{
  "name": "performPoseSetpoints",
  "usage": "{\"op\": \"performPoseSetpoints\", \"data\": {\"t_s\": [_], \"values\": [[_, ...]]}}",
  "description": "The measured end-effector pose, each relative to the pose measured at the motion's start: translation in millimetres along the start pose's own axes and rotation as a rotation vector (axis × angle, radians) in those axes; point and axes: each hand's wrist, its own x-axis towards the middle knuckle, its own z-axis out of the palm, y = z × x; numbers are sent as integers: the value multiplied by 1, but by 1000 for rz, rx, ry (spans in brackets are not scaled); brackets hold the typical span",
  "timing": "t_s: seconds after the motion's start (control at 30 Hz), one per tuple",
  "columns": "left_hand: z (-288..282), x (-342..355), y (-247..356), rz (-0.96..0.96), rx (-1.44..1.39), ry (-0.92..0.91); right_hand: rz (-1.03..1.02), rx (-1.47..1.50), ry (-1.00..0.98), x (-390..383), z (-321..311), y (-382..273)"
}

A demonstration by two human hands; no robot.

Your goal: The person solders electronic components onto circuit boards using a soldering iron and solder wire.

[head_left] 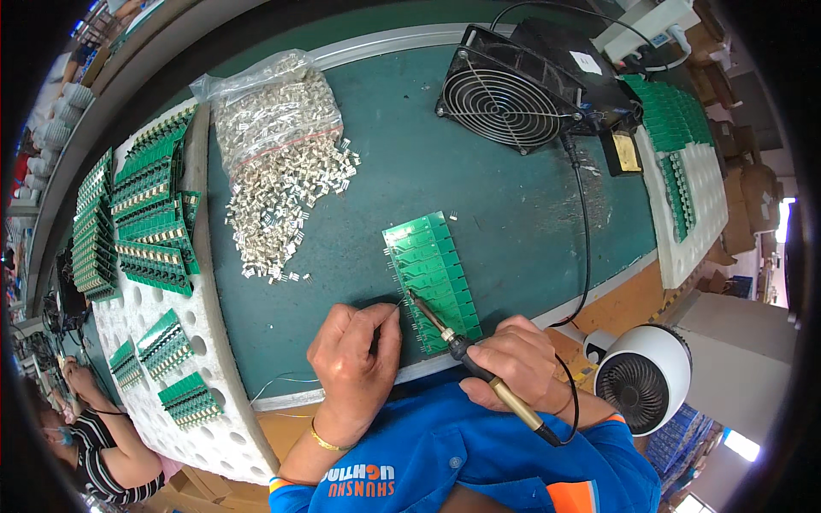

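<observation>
My left hand [357,359] is closed in a pinch on a thin solder wire [285,376], held near the left edge of a green circuit board [440,265] with rows of pins along that side. My right hand [513,368] grips a soldering iron [479,363], whose metal tip reaches that pinned edge beside the wire's end. The board lies on the green mat [376,137]. Above it, small white connectors [274,222] spill from a clear plastic bag [265,103].
Foam trays [218,316] of circuit boards flank the mat. A black fan box [505,94] with a cable and a yellow sponge [626,154] sit at the back right. A white fan [641,376] is at lower right. A co-worker in a striped top [98,449] works at left.
</observation>
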Motion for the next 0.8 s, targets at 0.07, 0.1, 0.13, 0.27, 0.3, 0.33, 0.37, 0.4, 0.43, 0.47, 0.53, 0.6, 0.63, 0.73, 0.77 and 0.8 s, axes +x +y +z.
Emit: {"op": "performPoseSetpoints", "data": {"t_s": [0.07, 0.1, 0.13, 0.27, 0.3, 0.33, 0.37, 0.4, 0.43, 0.47, 0.53, 0.6, 0.63, 0.73, 0.77, 0.8], "values": [[-1, 0, 1, -8, -1, -7, -2, 0, 4, 0, 1, 0], [-1, 1, 1, -16, -1, -14, -4, 0, 8, 0, 1, 0], [-1, 1, 1, -16, -1, -14, -4, 0, 8, 0, 1, 0], [1, 1, -1, -16, -23, -9, -1, 4, 6, 1, 1, -1], [1, 1, -1, -25, -35, -13, -1, 5, 4, 1, 0, -2], [1, 1, -1, -25, -35, -12, -1, 5, 4, 1, 1, -1], [2, 1, -1, -27, -35, -7, -1, 5, 5, 0, 1, -1], [2, 1, -2, -29, -34, -1, 0, 5, 7, 0, 1, -1], [2, 2, -1, -30, -34, -1, 0, 6, 6, 0, 1, -1], [3, 3, 0, -27, -35, 4, 0, 9, 2, 1, 0, -1], [2, 3, 1, -24, -35, 9, 0, 13, -4, 1, 0, -1], [1, 3, 0, -17, -26, 3, -4, 8, 6, 0, 1, 0], [0, 2, 0, -16, -27, 3, -4, 8, 6, 0, 0, 0], [-4, 0, -1, -2, -26, 30, -11, -13, 16, 0, -5, -1], [-5, 0, -2, -22, -27, 29, -16, -15, 28, 0, -5, -1], [-7, 0, -2, -41, -29, 29, -22, -18, 39, 1, -6, -1]]}}
